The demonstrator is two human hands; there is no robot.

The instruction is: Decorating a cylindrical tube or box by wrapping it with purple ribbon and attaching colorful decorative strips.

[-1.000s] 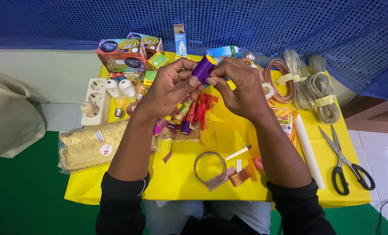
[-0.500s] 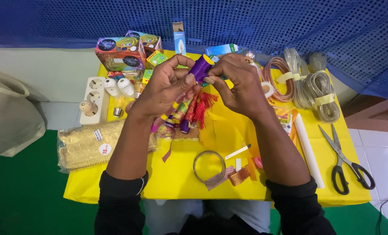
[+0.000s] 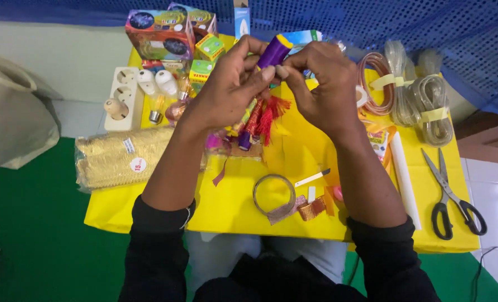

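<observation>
While raised above the yellow table [image 3: 148, 210], a purple tube [image 3: 272, 52] is pinched between both hands — the left hand [image 3: 226, 89] and right hand [image 3: 321, 84], fingers curled shut around it. Red tassels [image 3: 266, 114] lie just beneath; scissors [image 3: 450, 196] are set well apart.

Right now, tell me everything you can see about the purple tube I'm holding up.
The purple tube is a small, glossy cylinder, seemingly wrapped in shiny purple paper or foil, with a yellow end cap showing at its upper right. It is tilted, raised above the yellow table, not resting on it. The left hand pinches it from the left and below, while the right hand meets it at its lower end, fingertips touching. Its lower part is hidden by fingers.
</observation>
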